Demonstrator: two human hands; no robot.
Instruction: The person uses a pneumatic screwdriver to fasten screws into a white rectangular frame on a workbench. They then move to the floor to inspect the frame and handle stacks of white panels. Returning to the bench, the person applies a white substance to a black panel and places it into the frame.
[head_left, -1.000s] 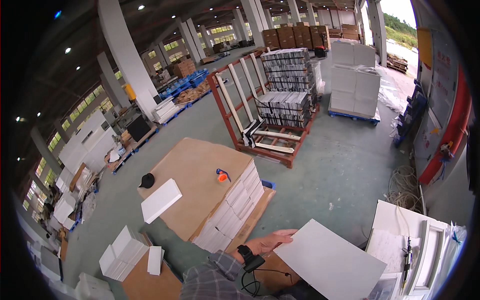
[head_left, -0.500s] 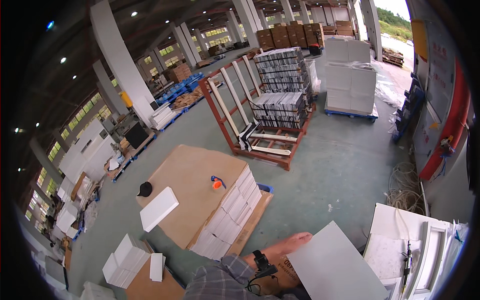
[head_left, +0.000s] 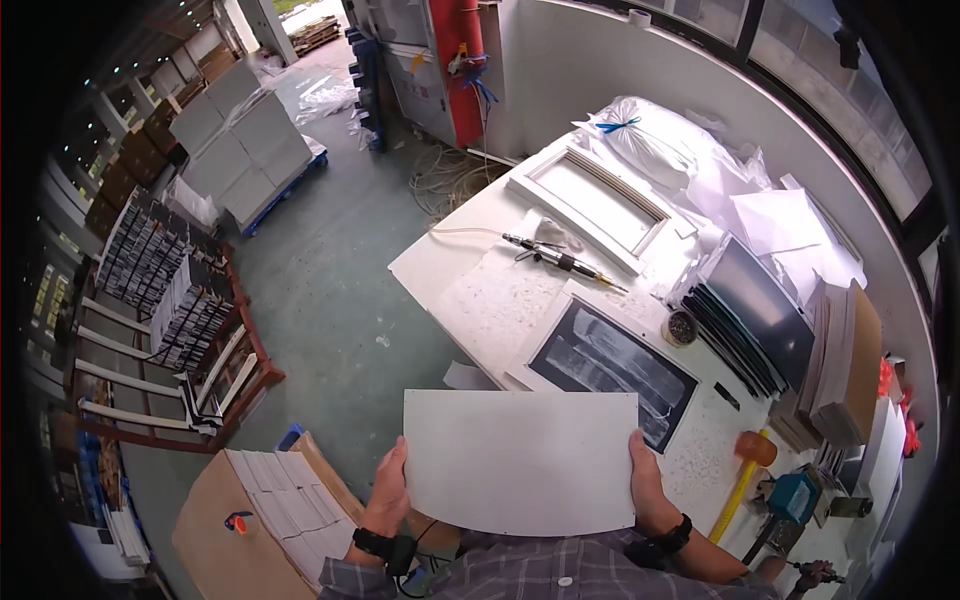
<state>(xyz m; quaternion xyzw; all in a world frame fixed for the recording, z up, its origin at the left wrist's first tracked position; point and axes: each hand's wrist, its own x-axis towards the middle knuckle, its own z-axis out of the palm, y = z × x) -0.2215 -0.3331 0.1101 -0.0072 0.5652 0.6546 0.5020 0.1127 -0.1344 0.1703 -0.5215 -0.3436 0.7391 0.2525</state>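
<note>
A flat white rectangular panel (head_left: 520, 460) with small holes along its edges is held level in front of my body. My left hand (head_left: 392, 482) is closed on its left edge, and my right hand (head_left: 650, 485) grips the right edge. Beyond the panel, on the white workbench (head_left: 470, 280), lies a white frame with a dark inset (head_left: 615, 370), partly covered by the panel. A pen-shaped power screwdriver (head_left: 565, 262) with a hose rests farther back, near an empty white frame (head_left: 595, 205).
On the right of the bench are a yellow-handled mallet (head_left: 745, 470), a teal tool (head_left: 793, 497), a round tub (head_left: 680, 328), dark panels (head_left: 740, 320) and brown-faced boards (head_left: 845, 365). Bagged plastic (head_left: 650, 145) lies behind. To the left stand a panel stack (head_left: 290, 500) and a red rack (head_left: 240, 375).
My view has swung right from the floor and pallets to the workbench. The panel, earlier slanted at lower right beside my left hand, is now level and centred, with both hands visible on it.
</note>
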